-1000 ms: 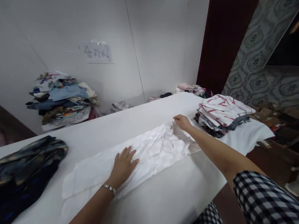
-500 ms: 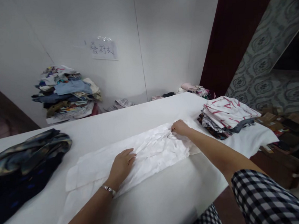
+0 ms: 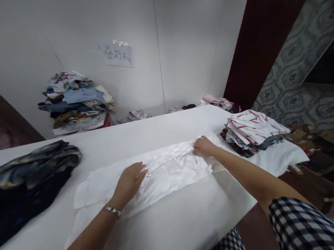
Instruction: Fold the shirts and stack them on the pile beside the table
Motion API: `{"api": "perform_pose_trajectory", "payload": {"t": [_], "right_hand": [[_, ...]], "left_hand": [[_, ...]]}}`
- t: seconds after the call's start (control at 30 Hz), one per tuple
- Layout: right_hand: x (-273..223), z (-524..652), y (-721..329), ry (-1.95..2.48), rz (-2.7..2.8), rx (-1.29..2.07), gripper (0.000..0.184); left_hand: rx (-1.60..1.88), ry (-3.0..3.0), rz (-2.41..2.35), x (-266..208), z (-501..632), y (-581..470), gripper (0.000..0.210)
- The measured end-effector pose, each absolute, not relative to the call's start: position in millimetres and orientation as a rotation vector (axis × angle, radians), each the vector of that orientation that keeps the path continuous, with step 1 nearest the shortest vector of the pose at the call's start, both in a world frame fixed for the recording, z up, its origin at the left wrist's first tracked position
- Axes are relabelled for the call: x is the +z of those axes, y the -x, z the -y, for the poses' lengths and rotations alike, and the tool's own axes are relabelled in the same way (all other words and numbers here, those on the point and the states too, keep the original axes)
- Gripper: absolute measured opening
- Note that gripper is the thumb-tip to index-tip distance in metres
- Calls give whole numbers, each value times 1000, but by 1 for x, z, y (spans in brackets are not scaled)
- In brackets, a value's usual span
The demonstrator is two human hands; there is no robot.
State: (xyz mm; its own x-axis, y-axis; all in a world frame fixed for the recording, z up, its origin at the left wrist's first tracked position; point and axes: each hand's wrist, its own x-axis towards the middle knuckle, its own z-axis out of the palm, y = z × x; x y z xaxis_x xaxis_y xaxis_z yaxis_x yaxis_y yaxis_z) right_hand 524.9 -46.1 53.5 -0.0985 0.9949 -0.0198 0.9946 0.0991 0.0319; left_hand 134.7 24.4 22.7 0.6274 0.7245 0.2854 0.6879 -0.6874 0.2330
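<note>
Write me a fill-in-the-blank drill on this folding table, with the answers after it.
1. Both hands rest on a garment whose colour is ____.
2. The bracelet sits on the ____ wrist.
3. The folded top with red stripes lies beyond the ____ hand.
4. The dark bundle lies at the table's ____ end.

Answers: white; left; right; left

We are pressing our left hand [image 3: 128,182] flat on a white garment [image 3: 162,171] lying along the white table [image 3: 178,228], while our right hand [image 3: 203,145] is pinching its crumpled end. A folded stack [image 3: 252,131] is sitting just beside; dark fabric [image 3: 27,182] is lying far left.
</note>
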Motion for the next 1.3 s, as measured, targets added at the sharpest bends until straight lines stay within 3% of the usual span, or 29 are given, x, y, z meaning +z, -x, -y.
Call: {"api": "perform_pose_trajectory", "payload": {"t": [0.23,0.43,0.67,1.1,1.3], "right_hand": [[42,46,-514,-2130,-2352,-45,19],[47,48,-547,-2324,-2320,-23,44],[53,44,-581,-2500,-2213,-18,53],[7,22,-530,-2603,-2078,-237,43],[33,18,-536,-2665,-2011,-364,48]], "left_hand": [[122,-2680,-1453,9,-41,-117,54],[104,-2719,-1465,1,-39,-117,56],[118,-2733,-1483,5,-32,-119,56],[194,-2765,-1480,-3,-33,-118,55],[142,-2759,-1490,1,-30,-119,56]]}}
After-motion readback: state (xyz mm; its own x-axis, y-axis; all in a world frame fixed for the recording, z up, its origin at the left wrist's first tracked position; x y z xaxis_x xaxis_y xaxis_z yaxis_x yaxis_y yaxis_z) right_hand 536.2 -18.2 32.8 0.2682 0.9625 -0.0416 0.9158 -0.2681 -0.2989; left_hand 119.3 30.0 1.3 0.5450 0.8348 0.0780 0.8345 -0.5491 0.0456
